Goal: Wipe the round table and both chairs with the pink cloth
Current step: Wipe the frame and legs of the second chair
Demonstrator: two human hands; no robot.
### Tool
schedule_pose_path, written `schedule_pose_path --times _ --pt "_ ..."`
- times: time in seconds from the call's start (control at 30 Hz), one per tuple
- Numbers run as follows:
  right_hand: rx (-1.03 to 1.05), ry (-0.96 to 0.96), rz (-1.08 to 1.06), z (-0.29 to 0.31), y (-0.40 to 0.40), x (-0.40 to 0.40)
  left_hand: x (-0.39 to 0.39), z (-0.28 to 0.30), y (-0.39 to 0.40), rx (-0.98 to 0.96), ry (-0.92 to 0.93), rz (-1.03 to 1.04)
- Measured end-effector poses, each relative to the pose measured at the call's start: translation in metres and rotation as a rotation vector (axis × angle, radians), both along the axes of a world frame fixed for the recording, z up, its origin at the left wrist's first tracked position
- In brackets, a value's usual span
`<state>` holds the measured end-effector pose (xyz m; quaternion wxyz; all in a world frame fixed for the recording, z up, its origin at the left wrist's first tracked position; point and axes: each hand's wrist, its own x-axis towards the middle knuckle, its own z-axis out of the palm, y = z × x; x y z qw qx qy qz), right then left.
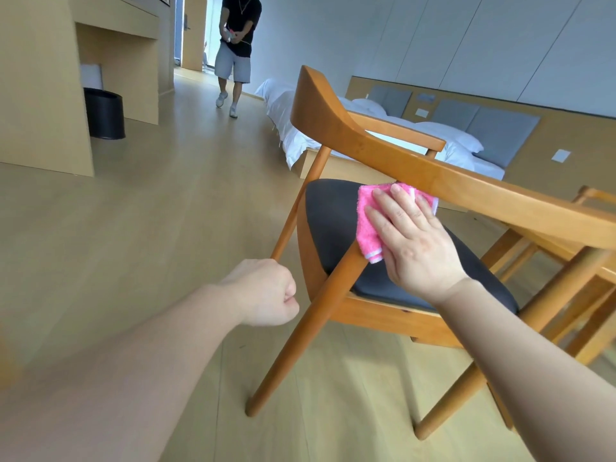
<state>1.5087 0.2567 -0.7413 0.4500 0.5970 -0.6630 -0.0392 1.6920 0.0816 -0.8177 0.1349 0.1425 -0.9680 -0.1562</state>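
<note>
A wooden chair (336, 128) with a dark grey seat cushion (330, 211) fills the middle of the view. The folded pink cloth (368, 221) lies flat on the cushion under the near armrest. My right hand (413, 241) presses on the cloth with straight fingers. My left hand (266, 293) is curled into a fist and holds nothing, hovering just left of the chair's front leg (300, 335). Part of a second wooden chair (586, 195) shows at the right edge. The round table is not in view.
A black waste bin (104, 113) stands by the wooden cabinet (40, 88) at the left. A bed with white linen (286, 128) lies behind the chair. A person (235, 51) walks on the wooden floor (166, 211) at the back.
</note>
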Motion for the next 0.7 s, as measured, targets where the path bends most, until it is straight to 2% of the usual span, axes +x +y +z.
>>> schedule_pose_path --times 0.23,0.57,0.7 --pt "-0.008 -0.052 -0.063 -0.024 -0.005 0.012 0.002 0.0 -0.001 0.017 -0.017 0.002" --pt "0.319 0.021 -0.185 -0.118 -0.006 0.043 -0.001 0.001 -0.001 -0.041 -0.017 0.002" --pt "0.425 0.049 -0.233 -0.138 -0.011 0.055 -0.002 -0.001 -0.002 -0.061 -0.011 -0.012"
